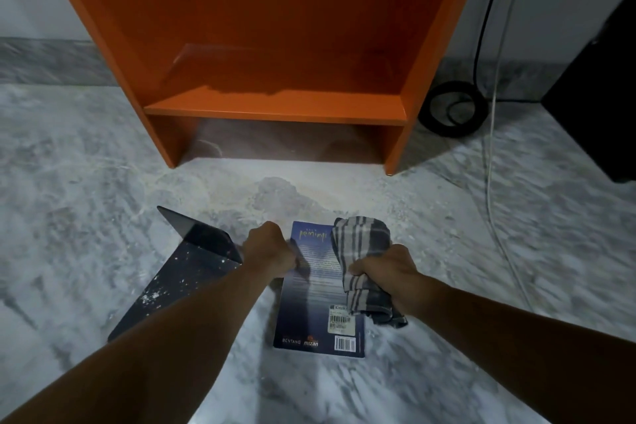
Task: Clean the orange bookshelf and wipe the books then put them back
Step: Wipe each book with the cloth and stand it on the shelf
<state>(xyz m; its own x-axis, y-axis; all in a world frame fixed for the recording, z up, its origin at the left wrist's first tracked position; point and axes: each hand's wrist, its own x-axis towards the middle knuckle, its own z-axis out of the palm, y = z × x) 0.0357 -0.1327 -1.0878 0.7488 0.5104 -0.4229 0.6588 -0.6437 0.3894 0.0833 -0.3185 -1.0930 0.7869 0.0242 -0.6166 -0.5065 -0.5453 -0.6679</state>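
We see the left hand (pixel 272 246) gripping a blue book (pixel 318 299) on the marble floor (pixel 447 286), the right hand (pixel 385 272) clutching a striped cloth (pixel 361 244) against it, before the orange bookshelf (pixel 275 110).

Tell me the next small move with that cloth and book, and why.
Probably drag the striped cloth down the blue book: the right hand holds it bunched on the cover while the left hand steadies the book's edge.

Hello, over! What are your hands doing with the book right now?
Left hand grips blue book at its left edge. Right hand clutches striped cloth on the cover. Orange shelf empty. Black bookend beside book, not blocking.
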